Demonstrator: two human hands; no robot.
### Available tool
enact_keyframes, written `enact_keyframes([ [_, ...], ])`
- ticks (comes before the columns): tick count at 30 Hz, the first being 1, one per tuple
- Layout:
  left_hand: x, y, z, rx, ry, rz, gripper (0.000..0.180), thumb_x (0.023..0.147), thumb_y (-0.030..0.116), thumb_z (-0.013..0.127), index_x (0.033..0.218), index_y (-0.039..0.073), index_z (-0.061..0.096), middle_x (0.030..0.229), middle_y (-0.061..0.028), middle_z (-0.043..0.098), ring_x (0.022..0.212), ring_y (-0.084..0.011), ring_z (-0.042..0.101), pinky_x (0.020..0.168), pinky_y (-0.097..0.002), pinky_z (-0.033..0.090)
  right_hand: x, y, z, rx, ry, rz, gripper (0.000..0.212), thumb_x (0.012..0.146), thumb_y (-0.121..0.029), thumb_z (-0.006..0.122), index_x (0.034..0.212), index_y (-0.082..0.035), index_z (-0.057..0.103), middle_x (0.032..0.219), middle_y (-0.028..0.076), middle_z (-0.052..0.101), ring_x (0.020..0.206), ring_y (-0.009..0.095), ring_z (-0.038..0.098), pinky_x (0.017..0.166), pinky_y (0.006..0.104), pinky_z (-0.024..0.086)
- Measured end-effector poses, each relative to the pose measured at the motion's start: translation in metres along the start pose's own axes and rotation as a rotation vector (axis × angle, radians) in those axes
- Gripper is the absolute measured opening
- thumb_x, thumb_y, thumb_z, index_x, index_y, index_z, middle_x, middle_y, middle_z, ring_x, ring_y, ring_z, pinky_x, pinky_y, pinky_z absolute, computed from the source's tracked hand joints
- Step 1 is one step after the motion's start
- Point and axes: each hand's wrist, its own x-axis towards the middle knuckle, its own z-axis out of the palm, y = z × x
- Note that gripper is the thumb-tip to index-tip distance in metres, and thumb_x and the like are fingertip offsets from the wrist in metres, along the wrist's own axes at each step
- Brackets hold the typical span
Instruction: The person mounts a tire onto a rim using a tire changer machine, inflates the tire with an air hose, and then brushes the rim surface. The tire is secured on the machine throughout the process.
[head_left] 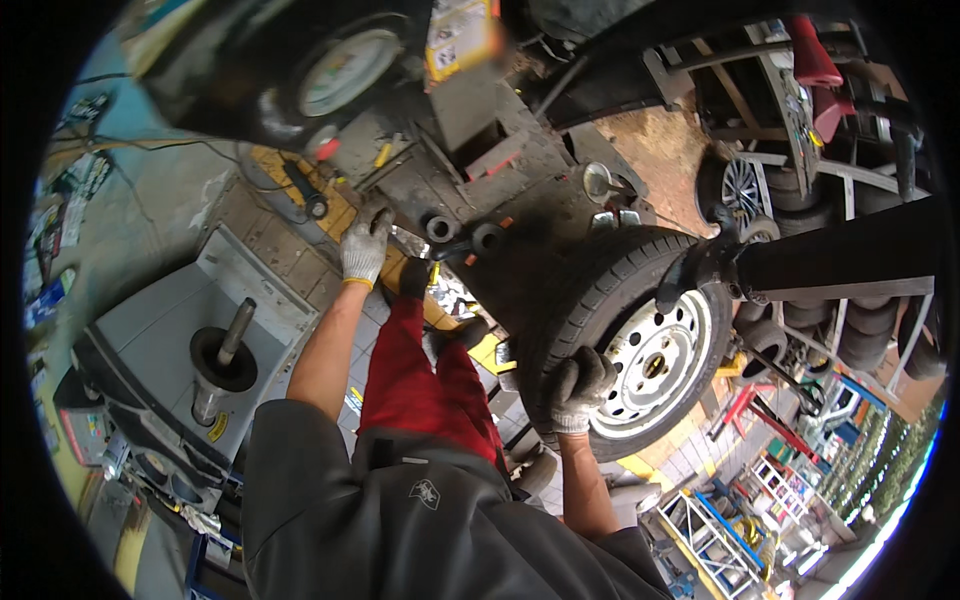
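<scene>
Head view: one wheel (655,364) is standing at the person's right. One gloved right hand (582,388) is lying against it; one gloved left hand (366,245) and two rings (427,228) are sitting left of the wheel. Whether either hand is gripping, I cannot tell.

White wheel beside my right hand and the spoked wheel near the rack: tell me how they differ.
The white wheel has a pale disc pierced by round holes, while the spoked wheel shows thin, bright spokes.
The white wheel is close, with the gloved right hand at its tyre; the spoked wheel sits farther off, untouched.
The white wheel fills far more of the view than the spoked wheel.
Both carry black tyres.
</scene>
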Motion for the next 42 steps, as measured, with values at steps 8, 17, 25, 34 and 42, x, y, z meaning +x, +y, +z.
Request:
enact_keyframes([
  [8, 0.126, 0.015, -0.111, -0.322, 0.316, -0.074, 0.041, 0.111, 0.028, 0.054, 0.144, 0.005, 0.062, 0.142, -0.0204, 0.066, 0.129, -0.0385, 0.064, 0.106, -0.0434, 0.050, -0.001, -0.009, -0.001, 0.087, 0.057, 0.163, 0.033, 0.100, -0.022, 0.066, 0.127, -0.003, 0.065, 0.119, 0.024, 0.063, 0.113, 0.046, 0.059, 0.099, 0.0576, 0.047],
  [17, 0.312, 0.038, -0.131, -1.232, -0.073, -0.408, 0.052, 0.110, 0.012, 0.036, 0.161, 0.000, 0.044, 0.157, -0.0256, 0.054, 0.143, -0.0422, 0.054, 0.118, -0.0476, 0.044, -0.004, -0.011, 0.000, 0.099, 0.048, 0.193, 0.034, 0.101, -0.021, 0.064, 0.129, -0.001, 0.066, 0.122, 0.025, 0.062, 0.114, 0.045, 0.058, 0.101, 0.0567, 0.046],
  [25, 0.318, 0.046, -0.140, -0.296, -0.054, -0.149, 0.055, 0.112, 0.025, 0.036, 0.160, -0.001, 0.046, 0.157, -0.0253, 0.055, 0.141, -0.0408, 0.055, 0.118, -0.0460, 0.044, -0.007, -0.008, 0.003, 0.070, 0.066, 0.198, 0.033, 0.100, -0.022, 0.065, 0.127, -0.002, 0.067, 0.121, 0.022, 0.066, 0.113, 0.043, 0.059, 0.102, 0.0556, 0.047],
  [34, 0.247, 0.009, -0.150, 0.335, -0.270, -0.131, 0.062, 0.114, 0.039, 0.035, 0.159, -0.002, 0.048, 0.157, -0.0250, 0.056, 0.140, -0.0393, 0.057, 0.118, -0.0443, 0.043, -0.007, -0.004, -0.001, 0.091, 0.088, 0.172, 0.032, 0.100, -0.021, 0.067, 0.128, -0.007, 0.068, 0.122, 0.021, 0.065, 0.114, 0.043, 0.060, 0.101, 0.0540, 0.047],
  [42, 0.035, -0.134, -0.131, -0.211, -0.294, -0.692, 0.084, 0.112, 0.065, 0.031, 0.153, -0.005, 0.053, 0.146, -0.0227, 0.065, 0.134, -0.0352, 0.063, 0.112, -0.0440, 0.046, -0.002, -0.008, -0.001, 0.153, 0.165, 0.178, 0.030, 0.095, -0.022, 0.074, 0.122, -0.010, 0.071, 0.117, 0.018, 0.067, 0.107, 0.042, 0.063, 0.095, 0.0532, 0.050],
])
